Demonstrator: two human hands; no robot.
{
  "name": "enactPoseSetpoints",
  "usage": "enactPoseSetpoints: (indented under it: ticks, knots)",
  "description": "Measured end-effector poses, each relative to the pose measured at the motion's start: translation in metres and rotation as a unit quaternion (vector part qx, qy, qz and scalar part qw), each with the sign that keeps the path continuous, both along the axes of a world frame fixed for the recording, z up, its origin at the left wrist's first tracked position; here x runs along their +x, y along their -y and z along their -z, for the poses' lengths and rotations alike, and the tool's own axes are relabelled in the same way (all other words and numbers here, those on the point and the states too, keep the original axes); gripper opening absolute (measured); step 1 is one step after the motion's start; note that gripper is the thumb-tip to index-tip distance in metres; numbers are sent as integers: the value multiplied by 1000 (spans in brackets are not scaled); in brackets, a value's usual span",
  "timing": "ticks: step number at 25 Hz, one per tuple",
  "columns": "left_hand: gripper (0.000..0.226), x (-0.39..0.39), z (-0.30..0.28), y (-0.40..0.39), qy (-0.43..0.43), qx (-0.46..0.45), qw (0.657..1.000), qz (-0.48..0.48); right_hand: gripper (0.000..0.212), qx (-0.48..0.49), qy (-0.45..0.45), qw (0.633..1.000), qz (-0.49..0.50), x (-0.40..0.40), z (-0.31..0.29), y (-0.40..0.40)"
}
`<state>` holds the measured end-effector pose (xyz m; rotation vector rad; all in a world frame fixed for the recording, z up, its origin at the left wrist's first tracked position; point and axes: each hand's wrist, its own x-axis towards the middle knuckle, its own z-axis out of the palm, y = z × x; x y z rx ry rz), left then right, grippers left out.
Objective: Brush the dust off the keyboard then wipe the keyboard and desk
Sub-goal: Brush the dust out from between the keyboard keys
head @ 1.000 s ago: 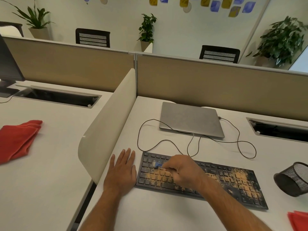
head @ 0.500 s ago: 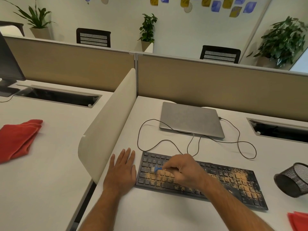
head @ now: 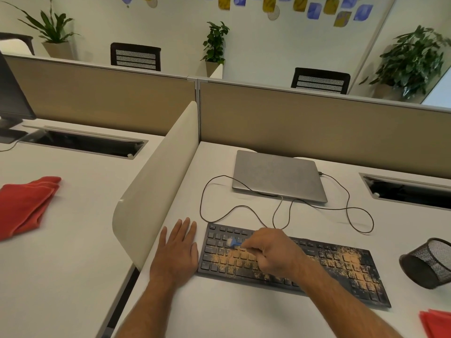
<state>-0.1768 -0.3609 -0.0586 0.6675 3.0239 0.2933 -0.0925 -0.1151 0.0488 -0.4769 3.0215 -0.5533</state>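
A black keyboard (head: 341, 272) lies on the white desk (head: 244, 311), with orange-brown dust over its left-middle and right keys. My right hand (head: 273, 252) pinches a small blue brush (head: 233, 243), whose pale bristles touch the upper-left keys. My left hand (head: 177, 252) rests flat on the desk, fingers straight, right beside the keyboard's left end. A red cloth (head: 436, 323) shows at the bottom right corner.
A shut grey laptop (head: 278, 175) sits behind the keyboard, its thin cable (head: 361, 215) looping across the desk. A black mesh cup (head: 427, 263) lies tipped at the right. A cream divider (head: 156, 181) bounds the left; another red cloth (head: 26, 203) lies on the neighbouring desk.
The brush dipped toward me over the upper-left keys, then moved back up; the right hand shifted with it. The left hand stayed put.
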Motion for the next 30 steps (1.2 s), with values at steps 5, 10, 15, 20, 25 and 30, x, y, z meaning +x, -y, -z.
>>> enactPoseSetpoints:
  ticks: [5,10,15,20,25,30]
  knots:
    - [78,-1,0,0,2,3,1000,-2,19,-55,-45,997,23,-3,-3,-4]
    - [78,0,1,0,3,-1,1000,-2,21,-30,-13,999,0,0,1,-3]
    - [77,0,1,0,2,0,1000,0,21,-37,-36,999,13,0,3,-4]
    - [76,-1,2,1,1,4,1000,-1,19,-95,-50,994,20,3,-2,0]
    - [76,0,1,0,0,5,1000,-1,23,-31,-31,999,23,-3,1,11]
    - [74,-1,4,1,-2,20,1000,-2,26,56,2,998,30,-2,-8,7]
